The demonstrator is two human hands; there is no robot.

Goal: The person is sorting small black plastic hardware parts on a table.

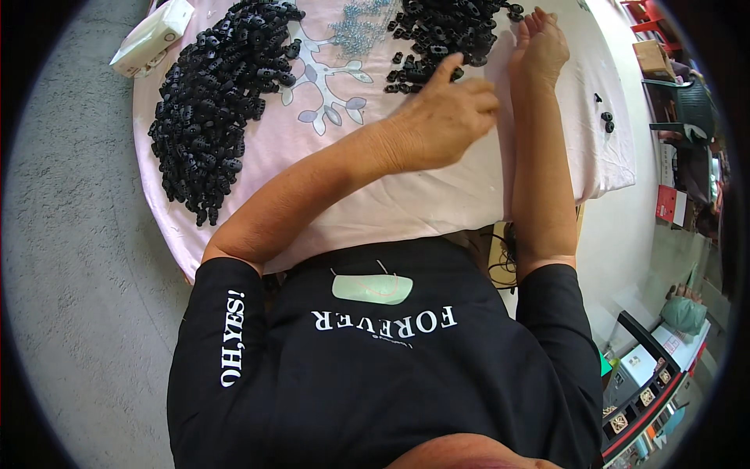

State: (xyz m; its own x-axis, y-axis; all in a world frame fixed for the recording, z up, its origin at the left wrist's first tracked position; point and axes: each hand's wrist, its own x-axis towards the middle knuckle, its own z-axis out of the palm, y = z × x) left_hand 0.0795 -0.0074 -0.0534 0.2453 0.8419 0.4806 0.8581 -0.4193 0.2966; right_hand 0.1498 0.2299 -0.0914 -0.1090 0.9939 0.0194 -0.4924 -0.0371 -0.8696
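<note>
My left hand (457, 113) reaches over the table just in front of a pile of small black plastic parts (449, 35). Its thumb stands apart from the loosely bent fingers, and I see nothing between them. Beside the right edge of that pile, my right hand (541, 51) rests on its side with the fingers loosely curved and partly apart, the palm turned toward the pile. No object shows in it. A larger heap of similar black parts (211, 109) spreads over the left side. Between the heaps lie many small clear-bluish pieces (361, 27), too small to name.
A pale pink cloth (344, 199) with a leaf print covers the table. A white box (154, 35) stands at its far left edge. A few loose black parts (608, 121) lie right of my right forearm. Shelves, boxes and a dark chair (691, 113) stand to the right.
</note>
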